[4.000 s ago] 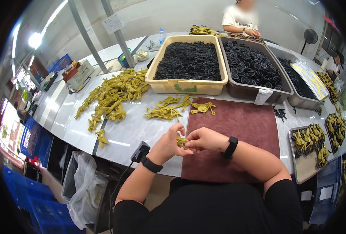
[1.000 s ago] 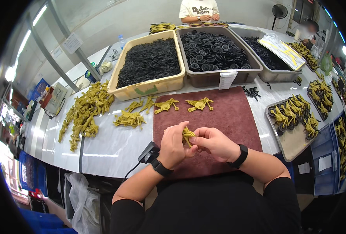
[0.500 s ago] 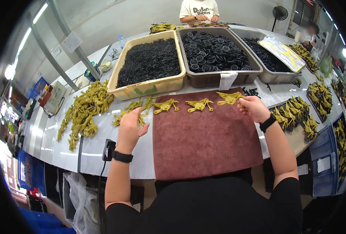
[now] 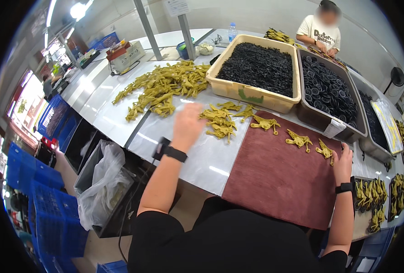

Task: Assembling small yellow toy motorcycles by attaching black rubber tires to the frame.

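Observation:
A row of olive-yellow plastic parts lies on the brown-red cloth mat (image 4: 279, 182): a left one (image 4: 265, 123), a middle one (image 4: 298, 139) and a right one (image 4: 325, 150). My right hand (image 4: 342, 161) is at the mat's right edge, thumb and fingers apart, with the thumb beside or touching the right part; its grip seems loose. My left hand (image 4: 187, 126), smeared by motion, is over the white table just left of a small cluster of yellow parts (image 4: 221, 122). Whether its fingers hold anything is not visible.
A large pile of yellow parts (image 4: 165, 86) lies at the far left. Behind the mat stand a cream bin (image 4: 256, 98) of small black pieces and a grey-brown bin (image 4: 347, 129) of black wheels. Assembled parts (image 4: 370, 193) lie at right. A co-worker (image 4: 320, 34) stands behind.
The view has swung left. My left hand has moved toward the small yellow cluster. The right part has been set down on the mat, and my right hand's fingers have spread.

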Available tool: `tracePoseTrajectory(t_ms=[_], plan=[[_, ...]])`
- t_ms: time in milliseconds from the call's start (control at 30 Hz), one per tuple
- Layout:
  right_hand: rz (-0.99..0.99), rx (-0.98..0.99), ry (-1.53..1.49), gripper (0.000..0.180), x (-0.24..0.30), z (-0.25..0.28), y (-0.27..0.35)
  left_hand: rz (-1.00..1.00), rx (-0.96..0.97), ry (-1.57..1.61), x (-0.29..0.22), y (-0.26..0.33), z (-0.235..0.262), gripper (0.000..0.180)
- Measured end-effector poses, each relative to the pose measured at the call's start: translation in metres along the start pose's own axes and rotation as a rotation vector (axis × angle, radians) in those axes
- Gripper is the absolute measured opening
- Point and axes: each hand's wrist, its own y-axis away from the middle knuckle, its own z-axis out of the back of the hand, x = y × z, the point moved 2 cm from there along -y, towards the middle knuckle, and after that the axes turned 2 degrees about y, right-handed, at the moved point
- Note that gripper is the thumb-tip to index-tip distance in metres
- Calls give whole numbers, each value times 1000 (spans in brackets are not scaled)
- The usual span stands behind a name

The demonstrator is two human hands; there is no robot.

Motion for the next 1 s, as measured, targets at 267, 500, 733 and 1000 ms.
tracePoseTrajectory(t_ms=[267, 500, 733, 1000], plan=[[222, 65, -295, 32, 53, 5, 15, 302, 90, -337, 129, 3, 21, 46], [285, 231, -470, 23, 142, 18, 41, 111, -212, -70, 94, 22, 38, 17], [413, 518, -905, 24, 206, 1, 50, 529, -207, 1628, -25, 31, 45, 20], [25, 1181, -1448, 19, 227, -1, 73, 518, 141, 1574, -125, 44, 18, 35]])
